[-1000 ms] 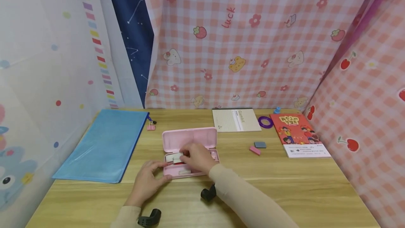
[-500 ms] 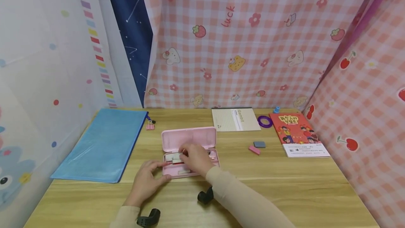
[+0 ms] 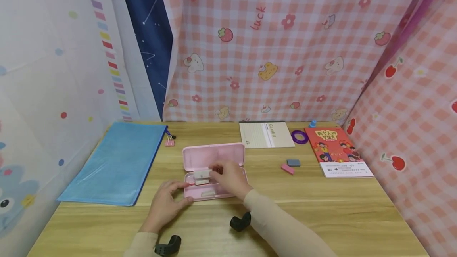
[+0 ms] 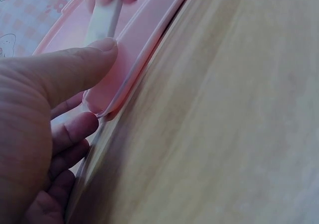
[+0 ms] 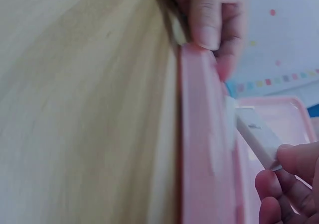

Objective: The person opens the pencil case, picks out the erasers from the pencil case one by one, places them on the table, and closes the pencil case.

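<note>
Blue folder (image 3: 114, 163) lies flat, pink binder clip (image 3: 169, 143) just beside it. Left hand (image 3: 166, 204) grips the left end of the opened pink case (image 3: 213, 157). Right hand (image 3: 231, 178) pinches one end of a white block (image 5: 258, 136) over that case. Further right: pink block (image 3: 287, 169), grey block (image 3: 293, 163) beside it, then red booklet (image 3: 333, 146)

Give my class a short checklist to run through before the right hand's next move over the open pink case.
1. Lid of the pink case open: ok.
2. Left hand at the case's left end: ok.
3. Right hand has a grip on the white block: ok, thumb and fingers pinch it.
4. White block free of everything beneath: cannot tell.
5. Grey block and pink block inside the case: not ok, both on the table.
</note>
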Demonstrator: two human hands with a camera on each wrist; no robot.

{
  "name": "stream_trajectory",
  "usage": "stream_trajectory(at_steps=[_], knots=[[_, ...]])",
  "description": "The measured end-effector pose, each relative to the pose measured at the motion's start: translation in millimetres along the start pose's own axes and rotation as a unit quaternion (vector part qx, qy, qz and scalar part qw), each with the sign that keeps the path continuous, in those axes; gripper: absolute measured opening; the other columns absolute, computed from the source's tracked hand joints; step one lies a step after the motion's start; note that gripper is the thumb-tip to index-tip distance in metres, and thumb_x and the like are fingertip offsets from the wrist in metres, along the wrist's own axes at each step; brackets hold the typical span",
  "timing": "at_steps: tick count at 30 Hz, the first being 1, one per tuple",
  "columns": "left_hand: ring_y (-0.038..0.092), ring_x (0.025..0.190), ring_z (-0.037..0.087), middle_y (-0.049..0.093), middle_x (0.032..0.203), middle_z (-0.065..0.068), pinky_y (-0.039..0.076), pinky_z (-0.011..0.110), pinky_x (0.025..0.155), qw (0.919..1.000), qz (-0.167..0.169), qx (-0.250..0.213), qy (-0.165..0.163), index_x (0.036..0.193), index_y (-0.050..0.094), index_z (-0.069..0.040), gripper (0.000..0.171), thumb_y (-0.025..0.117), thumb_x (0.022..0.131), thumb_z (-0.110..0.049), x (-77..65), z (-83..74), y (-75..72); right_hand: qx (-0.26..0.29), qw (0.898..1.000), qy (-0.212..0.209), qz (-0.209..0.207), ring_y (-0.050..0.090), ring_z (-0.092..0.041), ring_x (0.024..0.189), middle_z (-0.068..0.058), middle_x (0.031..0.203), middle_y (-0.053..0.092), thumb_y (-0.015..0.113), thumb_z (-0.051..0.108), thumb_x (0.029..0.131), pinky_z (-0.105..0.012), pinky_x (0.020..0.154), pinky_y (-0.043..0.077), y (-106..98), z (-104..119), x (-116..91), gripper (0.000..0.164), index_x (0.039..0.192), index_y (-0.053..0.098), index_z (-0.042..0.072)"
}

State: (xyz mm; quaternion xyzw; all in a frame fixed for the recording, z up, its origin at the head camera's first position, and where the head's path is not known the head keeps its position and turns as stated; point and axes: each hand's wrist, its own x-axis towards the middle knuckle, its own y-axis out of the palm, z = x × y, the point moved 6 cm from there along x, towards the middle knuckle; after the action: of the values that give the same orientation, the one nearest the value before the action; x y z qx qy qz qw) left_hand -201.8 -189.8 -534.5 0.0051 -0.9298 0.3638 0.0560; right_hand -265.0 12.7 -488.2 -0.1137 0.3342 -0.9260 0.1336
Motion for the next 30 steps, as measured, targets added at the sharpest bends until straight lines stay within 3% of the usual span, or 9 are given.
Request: stream_trajectory(at_steps=[12, 18, 24, 30], knots=[[0.048, 0.121, 0.026, 0.061, 0.122, 0.004, 0.037, 0.051, 0.104, 0.9999, -0.003, 0.012, -0.001, 0.113, 0.069, -0.020, 0.045, 0.083, 0.074, -0.037, 1.2, -1.9, -1.0, 0.070, 0.995, 0.050, -0.056, 0.058, -0.014, 0.080, 0.002, 0.092, 0.068, 0.068, 0.011, 0.090, -0.027, 0.070, 0.051, -83.3, -48.9, -33.6, 0.014, 0.104, 0.071, 0.009], [0.048, 0.120, 0.026, 0.060, 0.122, 0.004, 0.037, 0.050, 0.104, 0.9999, -0.003, 0.010, -0.004, 0.113, 0.069, -0.019, 0.046, 0.083, 0.073, -0.036, 1.3, -0.5, -1.2, 0.055, 0.992, 0.061, -0.098, 0.059, -0.016, 0.076, -0.004, 0.090, 0.070, 0.069, 0.009, 0.088, -0.024, 0.064, 0.050, -122.7, -82.2, -49.4, 0.015, 0.102, 0.071, 0.004], [0.050, 0.118, 0.026, 0.061, 0.121, 0.005, 0.039, 0.051, 0.102, 0.9999, -0.010, 0.005, 0.005, 0.112, 0.070, -0.019, 0.047, 0.083, 0.072, -0.039, 0.7, -0.3, -0.6, 0.033, 0.991, 0.091, -0.090, 0.058, -0.018, 0.080, -0.006, 0.094, 0.068, 0.067, 0.012, 0.091, -0.024, 0.066, 0.050, -145.2, -112.8, -64.6, 0.019, 0.108, 0.069, 0.003], [0.050, 0.117, 0.026, 0.062, 0.120, 0.004, 0.039, 0.050, 0.102, 0.9999, -0.012, 0.008, 0.005, 0.112, 0.070, -0.018, 0.047, 0.083, 0.072, -0.039, 0.0, -0.6, 0.7, 0.009, 0.988, 0.132, -0.082, 0.058, -0.018, 0.083, -0.004, 0.096, 0.067, 0.067, 0.017, 0.091, -0.026, 0.068, 0.050, -155.1, -135.4, -73.9, 0.019, 0.108, 0.070, 0.009]])
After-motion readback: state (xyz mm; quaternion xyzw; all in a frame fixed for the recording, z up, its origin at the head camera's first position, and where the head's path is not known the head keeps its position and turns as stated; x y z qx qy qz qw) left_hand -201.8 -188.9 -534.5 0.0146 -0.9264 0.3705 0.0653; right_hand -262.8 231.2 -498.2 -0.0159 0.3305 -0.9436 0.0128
